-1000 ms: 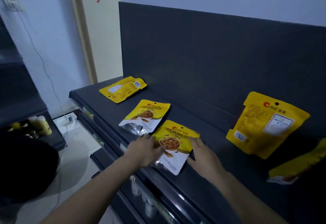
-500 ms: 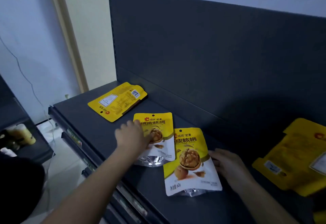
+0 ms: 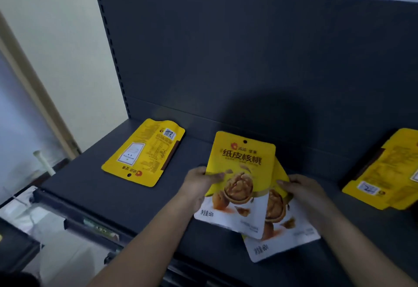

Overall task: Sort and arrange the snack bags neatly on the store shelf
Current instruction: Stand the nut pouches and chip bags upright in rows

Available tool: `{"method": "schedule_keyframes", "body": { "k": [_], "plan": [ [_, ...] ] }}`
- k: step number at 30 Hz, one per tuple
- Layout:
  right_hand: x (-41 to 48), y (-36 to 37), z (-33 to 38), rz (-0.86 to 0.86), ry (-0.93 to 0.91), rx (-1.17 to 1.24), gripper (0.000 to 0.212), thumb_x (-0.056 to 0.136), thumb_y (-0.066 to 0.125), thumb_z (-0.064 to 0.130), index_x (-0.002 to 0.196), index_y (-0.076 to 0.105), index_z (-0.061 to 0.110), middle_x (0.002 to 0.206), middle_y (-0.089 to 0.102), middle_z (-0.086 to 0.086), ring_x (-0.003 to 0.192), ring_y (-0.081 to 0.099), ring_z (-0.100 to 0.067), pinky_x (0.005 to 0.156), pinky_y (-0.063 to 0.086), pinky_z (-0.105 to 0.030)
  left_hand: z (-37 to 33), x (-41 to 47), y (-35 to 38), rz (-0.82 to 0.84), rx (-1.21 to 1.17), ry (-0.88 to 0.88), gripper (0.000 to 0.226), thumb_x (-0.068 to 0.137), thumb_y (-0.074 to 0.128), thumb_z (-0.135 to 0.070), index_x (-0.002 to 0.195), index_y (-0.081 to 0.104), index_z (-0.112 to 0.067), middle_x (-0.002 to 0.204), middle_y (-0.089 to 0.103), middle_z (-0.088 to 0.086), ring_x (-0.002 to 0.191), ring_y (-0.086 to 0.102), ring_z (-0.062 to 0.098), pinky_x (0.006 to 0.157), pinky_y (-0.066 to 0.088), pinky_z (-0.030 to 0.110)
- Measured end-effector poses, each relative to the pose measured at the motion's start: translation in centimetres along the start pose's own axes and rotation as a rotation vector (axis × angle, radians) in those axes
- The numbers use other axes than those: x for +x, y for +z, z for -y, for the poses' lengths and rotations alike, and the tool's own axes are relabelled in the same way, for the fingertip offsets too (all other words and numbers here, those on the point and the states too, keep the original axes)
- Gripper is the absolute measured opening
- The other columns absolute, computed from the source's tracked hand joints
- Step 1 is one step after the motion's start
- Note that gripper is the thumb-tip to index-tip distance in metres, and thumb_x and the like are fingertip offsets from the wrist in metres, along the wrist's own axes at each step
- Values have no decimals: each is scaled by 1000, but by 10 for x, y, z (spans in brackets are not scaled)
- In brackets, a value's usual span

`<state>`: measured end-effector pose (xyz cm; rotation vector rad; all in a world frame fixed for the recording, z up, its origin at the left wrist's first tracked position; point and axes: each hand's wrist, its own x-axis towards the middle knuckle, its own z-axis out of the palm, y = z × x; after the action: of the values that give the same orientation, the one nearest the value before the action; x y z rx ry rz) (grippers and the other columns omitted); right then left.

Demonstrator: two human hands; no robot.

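Bags askew.
My left hand (image 3: 199, 182) pinched the top bag (image 3: 242, 162), my right hand (image 3: 303, 190) the lower bag (image 3: 290, 238); squaring corners mattered.

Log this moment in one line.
left hand: grips top bag | right hand: holds lower bag | bags overlap on shelf | face-down bag: apart, left

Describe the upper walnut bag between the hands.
The upper walnut bag is a glossy pouch, yellow above, white below, with a hang hole, Chinese lettering and a cracked-walnut picture. Front up, it overlaps a second walnut bag on the dark shelf. The left hand pinches its left edge; the right hand holds that bag's right edge.
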<state>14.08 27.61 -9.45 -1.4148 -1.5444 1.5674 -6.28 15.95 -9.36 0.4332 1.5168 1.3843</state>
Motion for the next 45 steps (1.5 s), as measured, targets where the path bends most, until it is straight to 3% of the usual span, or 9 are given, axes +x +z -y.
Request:
{"method": "schedule_keyframes", "body": {
  "k": [5,11,15,18,27,30,34,37,45],
  "plan": [
    [-16,17,23,-189,-277,341,6,86,64,16,83,59,15,77,69,-1,73,64,-19,73,51,-37,-33,-6,-27,81,-72,351,11,90,57,-4,101,61,-5,100,70,14,86,68,27,77,54,39],
    [-14,27,11,-116,-402,399,77,40,81,68,94,59,19,90,71,9,86,66,-5,70,55,-19,-11,5,-61,111,-177,396,27,91,51,2,116,59,-4,112,68,16,104,65,30,88,53,38],
    [-12,27,1,-27,-424,390,23,81,68,26,101,58,22,95,70,8,86,66,-2,74,53,-20,-4,10,-67,134,-161,367,35,79,62,3,114,59,-2,113,68,17,104,65,32,82,54,34],
    [-12,31,3,-27,-455,351,36,89,49,-8,107,55,22,98,67,7,86,65,0,70,52,-14,-11,13,-66,167,-111,404,39,80,62,-2,119,58,-2,114,68,14,104,65,28,81,54,28],
    [-45,27,34,-629,-1068,-16,40,82,53,2,118,44,16,122,46,5,118,47,-13,101,40,-31,-31,15,-105,94,4,519,46,68,52,0,111,59,-12,109,67,6,102,62,13,85,48,21],
    [-63,56,45,-439,-1382,-343,30,83,52,8,113,49,6,118,51,-3,117,47,-11,98,39,-29,-39,14,-144,-1,376,563,45,79,53,9,108,59,-25,109,65,-12,95,61,-1,67,52,20],
    [-73,148,36,285,-1150,-696,37,91,52,27,127,45,23,128,52,5,120,45,-8,102,35,-19,-36,20,-215,2,972,500,69,60,78,-51,121,48,-40,131,49,-16,113,53,3,90,45,22],
    [-58,214,23,511,-796,-966,63,94,49,41,148,20,23,156,13,4,142,11,-12,114,18,-30,-32,32,-252,86,1291,453,130,37,43,-99,144,31,-26,147,31,-10,134,33,7,106,28,21],
    [-32,300,11,215,-554,-1067,68,94,44,48,149,13,22,158,-4,2,145,0,-25,117,3,-36,-32,58,-276,71,1428,496,141,31,28,-102,150,14,-28,159,5,4,144,16,24,114,24,41]
  ]
}}
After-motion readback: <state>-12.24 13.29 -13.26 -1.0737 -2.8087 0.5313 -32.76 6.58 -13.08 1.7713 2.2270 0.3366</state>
